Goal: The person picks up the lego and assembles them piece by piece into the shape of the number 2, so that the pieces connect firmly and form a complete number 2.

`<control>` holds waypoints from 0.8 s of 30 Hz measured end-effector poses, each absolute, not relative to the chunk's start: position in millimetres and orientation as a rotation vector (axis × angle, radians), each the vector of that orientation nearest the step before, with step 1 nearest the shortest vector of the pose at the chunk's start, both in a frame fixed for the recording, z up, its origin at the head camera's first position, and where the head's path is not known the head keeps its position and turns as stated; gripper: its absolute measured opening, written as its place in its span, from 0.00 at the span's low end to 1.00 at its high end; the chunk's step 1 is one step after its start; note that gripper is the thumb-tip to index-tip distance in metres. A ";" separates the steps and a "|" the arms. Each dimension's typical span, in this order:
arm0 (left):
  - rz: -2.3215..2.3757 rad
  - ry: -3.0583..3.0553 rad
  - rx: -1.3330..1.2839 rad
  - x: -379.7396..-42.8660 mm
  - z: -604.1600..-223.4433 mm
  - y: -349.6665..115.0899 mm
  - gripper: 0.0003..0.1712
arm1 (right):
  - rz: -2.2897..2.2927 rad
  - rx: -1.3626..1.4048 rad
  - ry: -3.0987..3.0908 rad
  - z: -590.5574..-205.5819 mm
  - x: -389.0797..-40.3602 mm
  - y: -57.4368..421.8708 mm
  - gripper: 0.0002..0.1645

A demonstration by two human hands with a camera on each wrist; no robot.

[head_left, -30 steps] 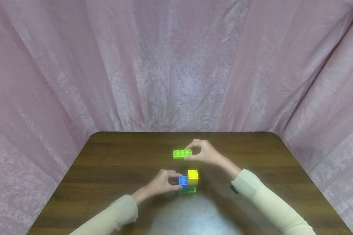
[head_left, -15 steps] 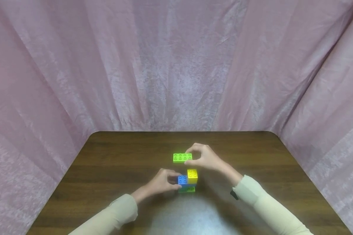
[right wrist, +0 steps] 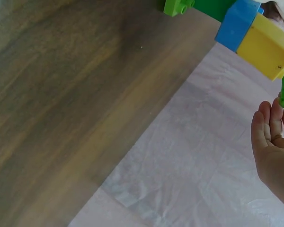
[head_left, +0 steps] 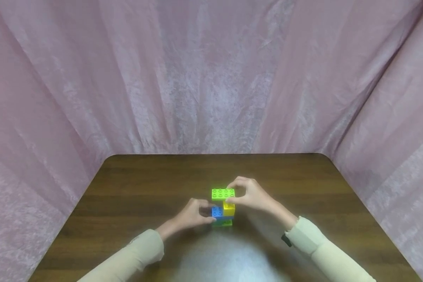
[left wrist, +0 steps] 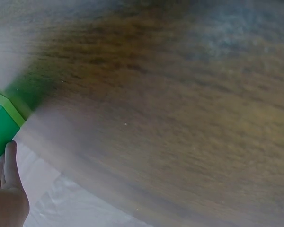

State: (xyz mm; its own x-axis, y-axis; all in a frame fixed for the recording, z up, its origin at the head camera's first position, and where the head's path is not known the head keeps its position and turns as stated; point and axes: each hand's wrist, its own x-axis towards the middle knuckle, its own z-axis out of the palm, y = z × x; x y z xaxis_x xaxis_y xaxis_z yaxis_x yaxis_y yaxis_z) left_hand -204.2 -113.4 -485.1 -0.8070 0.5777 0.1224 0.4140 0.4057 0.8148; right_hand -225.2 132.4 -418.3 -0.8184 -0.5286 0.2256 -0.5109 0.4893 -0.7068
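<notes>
A small stack of toy building bricks stands on the table. Its lowest brick is light green (head_left: 226,223), with a dark green brick (right wrist: 212,6) above that, then a blue brick (head_left: 216,211). On the right half of the blue one sits a yellow brick (head_left: 229,210). From the left, my left hand (head_left: 191,215) grips the stack at the blue brick between thumb and fingers. My right hand (head_left: 255,196) pinches the right end of a long light green brick (head_left: 218,194), close over the yellow one. In the right wrist view that brick shows at the yellow brick's studs.
The brown wooden table (head_left: 144,184) has rounded far corners. Pink curtains (head_left: 211,78) hang behind it and along both sides.
My right hand has brought the long light green brick down toward the stack, so that it now overlaps the yellow brick in the head view. The left hand keeps its grip.
</notes>
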 end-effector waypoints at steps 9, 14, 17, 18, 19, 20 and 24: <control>1.342 2.493 0.901 -208.1 -481.9 -113.3 0.22 | -1.242 -0.934 2.703 -417.5 -219.9 133.0 0.19; 1.339 2.502 0.902 -207.4 -480.7 -113.4 0.21 | -1.223 -0.951 2.712 -420.6 -216.9 133.6 0.19; 1.335 2.513 0.905 -206.4 -481.2 -113.8 0.21 | -1.221 -0.974 2.724 -425.3 -216.2 133.9 0.19; 1.334 2.517 0.906 -206.1 -481.8 -113.9 0.21 | -1.224 -0.985 2.726 -427.1 -216.1 134.0 0.19; 1.334 2.524 0.906 -205.8 -482.4 -113.9 0.21 | -1.226 -0.996 2.727 -428.2 -215.7 133.9 0.19; 1.335 2.526 0.909 -205.6 -483.3 -113.9 0.21 | -1.224 -1.008 2.731 -429.3 -215.3 133.7 0.19; 1.334 2.543 0.918 -205.5 -485.7 -113.5 0.20 | -1.227 -1.036 2.737 -431.8 -214.3 133.4 0.19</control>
